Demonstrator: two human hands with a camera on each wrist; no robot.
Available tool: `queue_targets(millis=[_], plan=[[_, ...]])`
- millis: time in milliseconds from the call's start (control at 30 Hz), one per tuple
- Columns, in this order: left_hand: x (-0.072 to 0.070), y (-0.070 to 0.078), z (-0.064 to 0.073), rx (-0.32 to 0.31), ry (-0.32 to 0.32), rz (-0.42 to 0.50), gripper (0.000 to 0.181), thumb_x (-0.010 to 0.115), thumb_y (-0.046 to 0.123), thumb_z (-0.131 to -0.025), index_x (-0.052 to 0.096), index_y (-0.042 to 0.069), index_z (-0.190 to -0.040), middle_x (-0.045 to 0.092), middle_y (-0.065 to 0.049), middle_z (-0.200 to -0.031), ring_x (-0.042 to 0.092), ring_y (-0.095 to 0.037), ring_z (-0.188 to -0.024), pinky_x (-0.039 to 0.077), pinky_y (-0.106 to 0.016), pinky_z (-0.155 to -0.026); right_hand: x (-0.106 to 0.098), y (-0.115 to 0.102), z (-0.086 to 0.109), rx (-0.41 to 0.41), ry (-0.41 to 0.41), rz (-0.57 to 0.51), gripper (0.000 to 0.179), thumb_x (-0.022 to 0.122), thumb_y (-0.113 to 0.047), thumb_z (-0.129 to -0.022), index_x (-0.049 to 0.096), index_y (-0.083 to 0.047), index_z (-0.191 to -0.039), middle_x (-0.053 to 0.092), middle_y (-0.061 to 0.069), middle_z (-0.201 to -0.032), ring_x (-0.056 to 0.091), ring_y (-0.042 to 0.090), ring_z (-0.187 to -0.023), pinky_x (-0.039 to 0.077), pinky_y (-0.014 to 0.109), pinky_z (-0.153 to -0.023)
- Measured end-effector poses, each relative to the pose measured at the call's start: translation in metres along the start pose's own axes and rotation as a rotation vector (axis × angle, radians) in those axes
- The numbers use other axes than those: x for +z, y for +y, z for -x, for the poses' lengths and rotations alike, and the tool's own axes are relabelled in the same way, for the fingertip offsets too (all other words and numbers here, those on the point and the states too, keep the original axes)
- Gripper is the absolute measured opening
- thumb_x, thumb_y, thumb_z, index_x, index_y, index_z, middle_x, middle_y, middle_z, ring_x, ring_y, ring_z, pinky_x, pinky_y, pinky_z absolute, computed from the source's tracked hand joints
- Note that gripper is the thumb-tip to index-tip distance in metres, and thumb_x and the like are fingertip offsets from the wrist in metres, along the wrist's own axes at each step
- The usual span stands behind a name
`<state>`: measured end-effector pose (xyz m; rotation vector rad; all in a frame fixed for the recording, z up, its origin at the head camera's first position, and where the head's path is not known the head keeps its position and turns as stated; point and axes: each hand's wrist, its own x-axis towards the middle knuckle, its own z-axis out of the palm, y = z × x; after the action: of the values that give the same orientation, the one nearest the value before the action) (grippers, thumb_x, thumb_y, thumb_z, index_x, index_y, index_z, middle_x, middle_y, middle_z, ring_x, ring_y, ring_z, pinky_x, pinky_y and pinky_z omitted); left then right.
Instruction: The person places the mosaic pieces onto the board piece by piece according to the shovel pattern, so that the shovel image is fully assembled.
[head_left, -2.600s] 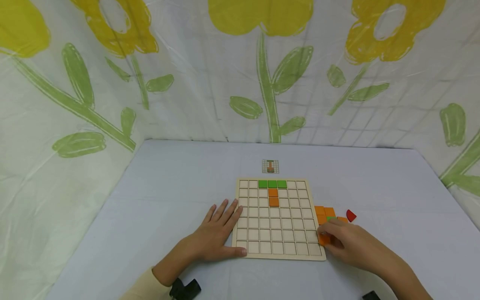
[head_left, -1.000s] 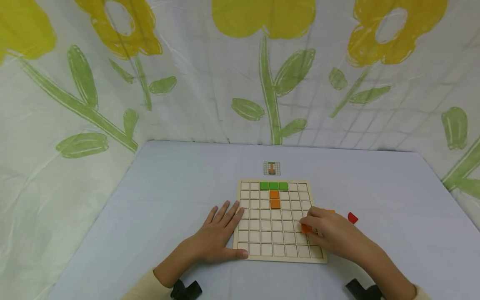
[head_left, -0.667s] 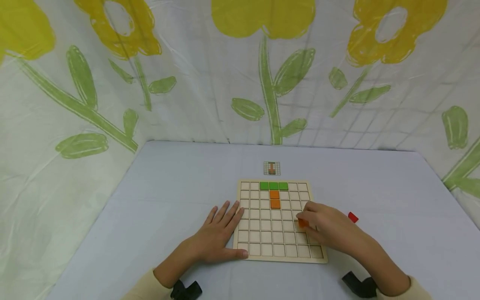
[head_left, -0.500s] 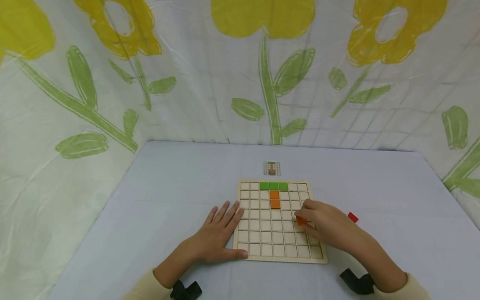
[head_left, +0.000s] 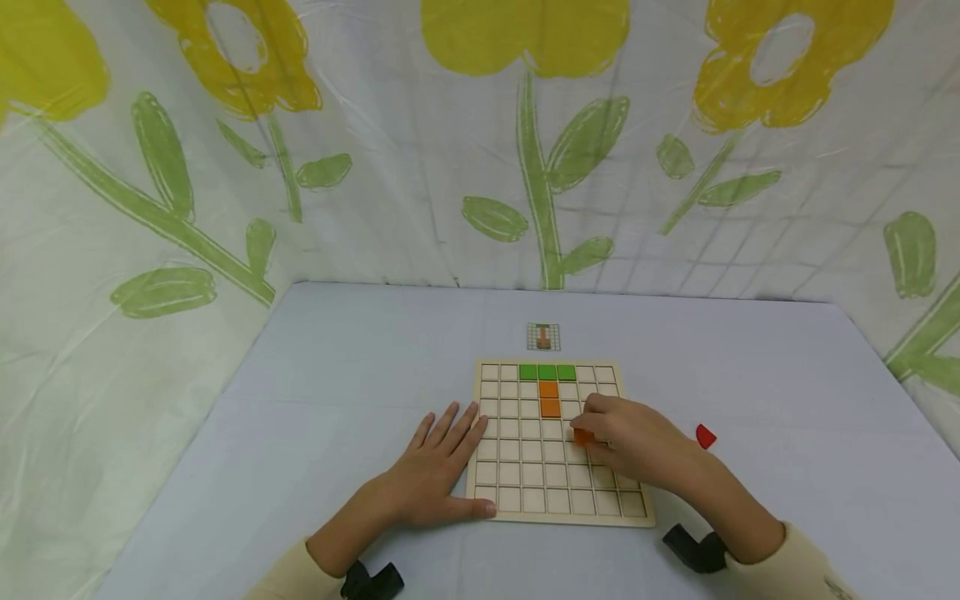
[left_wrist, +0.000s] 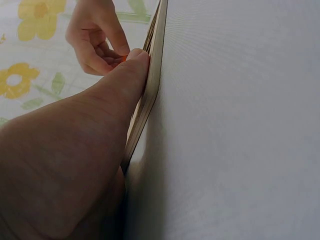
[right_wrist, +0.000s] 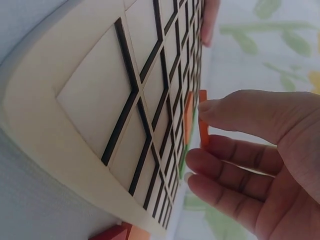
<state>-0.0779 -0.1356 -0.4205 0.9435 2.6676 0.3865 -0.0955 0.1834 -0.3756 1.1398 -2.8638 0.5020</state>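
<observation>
An orange square tile [head_left: 582, 437] is pinched between the thumb and fingers of my right hand [head_left: 630, 435], over the right middle part of a wooden grid board [head_left: 532, 499]. The right wrist view has this tile [right_wrist: 204, 120] on edge, just off the board. My left hand [head_left: 435, 471] lies with fingers spread at the board's left side, its thumb on the lower left corner. Three green tiles [head_left: 547, 372] fill part of the board's top row. Below the middle one sit two orange tiles [head_left: 550, 398] in a column.
A small picture card [head_left: 543, 337] with a grid pattern lies behind the board. To the right is a red piece [head_left: 705, 436] with a curved edge. Loose tiles [right_wrist: 136, 233] beside the board show in the right wrist view; my right hand hides them in the head view.
My right hand took an orange tile from the loose pieces at the right and carried it left and slightly up over the board. My left hand has stayed in place.
</observation>
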Motion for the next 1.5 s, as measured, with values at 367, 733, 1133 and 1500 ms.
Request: queue_targets(millis=[367, 733, 1133, 1500], plan=[[0.001, -0.001, -0.001, -0.014, -0.001, -0.004, 0.11, 0.043, 0.083, -0.086, 0.004, 0.013, -0.163, -0.009, -0.004, -0.168, -0.011, -0.029, -0.152, -0.004, -0.056, -0.117, 0.01, 0.002, -0.011, -0.047, 0.018, -0.013, 0.012, 0.082, -0.006, -0.082, 0.076, -0.016, -0.086, 0.056, -0.007, -0.083, 0.051, 0.005, -0.071, 0.047, 0.02, -0.061], [0.0, 0.0, -0.001, -0.009, -0.002, -0.009, 0.11, 0.045, 0.082, -0.087, 0.006, 0.012, -0.163, -0.007, -0.006, -0.168, -0.01, -0.031, -0.152, -0.002, -0.057, -0.117, 0.015, -0.001, -0.024, -0.051, 0.017, 0.012, 0.012, 0.081, -0.005, -0.083, 0.076, -0.015, -0.086, 0.057, -0.006, -0.084, 0.051, 0.007, -0.072, 0.047, 0.021, -0.062], [-0.001, 0.0, -0.001, -0.004, 0.002, 0.001, 0.109, 0.045, 0.081, -0.087, 0.006, 0.012, -0.163, -0.006, -0.006, -0.168, -0.009, -0.031, -0.152, -0.003, -0.057, -0.117, 0.024, -0.004, -0.036, -0.056, 0.028, 0.034, 0.01, 0.082, -0.006, -0.083, 0.076, -0.013, -0.084, 0.056, -0.006, -0.08, 0.052, 0.009, -0.069, 0.047, 0.022, -0.061], [0.0, 0.0, -0.001, 0.001, 0.01, -0.002, 0.109, 0.047, 0.08, -0.087, 0.009, 0.011, -0.162, -0.003, -0.008, -0.168, -0.007, -0.032, -0.152, -0.001, -0.058, -0.117, 0.025, -0.01, -0.036, 0.0, -0.023, 0.031, 0.012, 0.08, -0.003, -0.084, 0.074, -0.014, -0.085, 0.058, -0.007, -0.081, 0.052, 0.009, -0.072, 0.048, 0.024, -0.063]])
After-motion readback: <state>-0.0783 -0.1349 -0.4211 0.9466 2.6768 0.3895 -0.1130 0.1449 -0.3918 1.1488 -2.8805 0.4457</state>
